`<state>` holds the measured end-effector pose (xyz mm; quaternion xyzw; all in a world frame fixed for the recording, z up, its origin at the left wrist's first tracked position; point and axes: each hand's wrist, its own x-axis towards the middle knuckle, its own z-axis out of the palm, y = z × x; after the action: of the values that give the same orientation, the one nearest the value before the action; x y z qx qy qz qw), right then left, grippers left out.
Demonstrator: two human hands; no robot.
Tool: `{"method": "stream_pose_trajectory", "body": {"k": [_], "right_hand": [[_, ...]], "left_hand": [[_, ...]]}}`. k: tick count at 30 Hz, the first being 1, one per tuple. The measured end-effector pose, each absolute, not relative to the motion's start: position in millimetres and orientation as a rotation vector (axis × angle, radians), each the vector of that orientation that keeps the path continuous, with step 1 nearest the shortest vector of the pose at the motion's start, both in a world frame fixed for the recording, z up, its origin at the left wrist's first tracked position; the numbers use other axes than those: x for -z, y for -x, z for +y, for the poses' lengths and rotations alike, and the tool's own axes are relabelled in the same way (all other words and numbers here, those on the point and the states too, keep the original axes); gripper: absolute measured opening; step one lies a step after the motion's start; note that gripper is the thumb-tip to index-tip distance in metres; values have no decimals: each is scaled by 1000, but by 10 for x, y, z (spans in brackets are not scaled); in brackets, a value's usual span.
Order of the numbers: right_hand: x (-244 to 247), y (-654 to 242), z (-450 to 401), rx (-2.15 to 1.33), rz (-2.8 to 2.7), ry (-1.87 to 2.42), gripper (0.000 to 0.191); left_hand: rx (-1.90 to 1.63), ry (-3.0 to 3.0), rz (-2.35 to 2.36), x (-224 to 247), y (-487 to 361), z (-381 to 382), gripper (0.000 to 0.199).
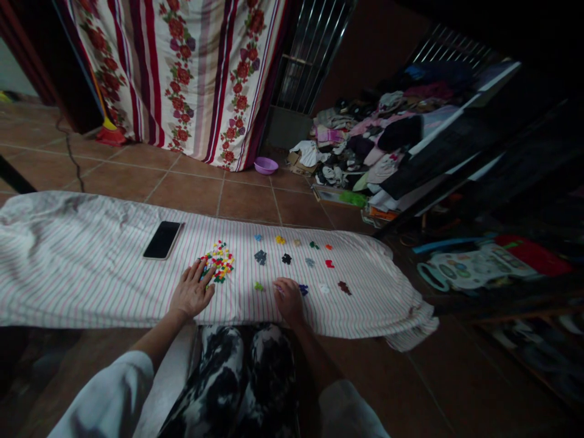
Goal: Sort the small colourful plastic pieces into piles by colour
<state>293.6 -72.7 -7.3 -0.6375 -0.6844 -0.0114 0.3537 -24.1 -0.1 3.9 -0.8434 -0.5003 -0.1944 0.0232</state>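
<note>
My left hand [194, 289] lies flat with its fingers spread, fingertips at the near left edge of a mixed pile of small coloured pieces [221, 258], mostly red, yellow, white and green. My right hand [288, 299] rests on the cloth with its fingers curled down, over a small pinkish patch of pieces; what the fingertips hold, if anything, is hidden. Beside it lie a lime green cluster [258, 286] on the left and a dark blue cluster [303, 290] on the right. Farther back are single-colour clusters, among them grey [260, 257], black [286, 258] and yellow [280, 239].
A phone [163, 239] lies left of the mixed pile on the striped cloth [91, 261]. White [324, 288], brown [344, 288] and red [329, 264] clusters sit to the right. Beyond the table are a purple basin [266, 165], a floral curtain [196, 79] and heaped clothes [365, 140].
</note>
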Motion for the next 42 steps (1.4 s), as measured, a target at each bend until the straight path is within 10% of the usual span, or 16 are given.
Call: {"method": "stream_pose_trajectory", "body": {"k": [42], "right_hand": [[-184,-1732,641,-246,-2003,1770,27]], "left_hand": [[764,2551,-1554,30,239,18,60]]}}
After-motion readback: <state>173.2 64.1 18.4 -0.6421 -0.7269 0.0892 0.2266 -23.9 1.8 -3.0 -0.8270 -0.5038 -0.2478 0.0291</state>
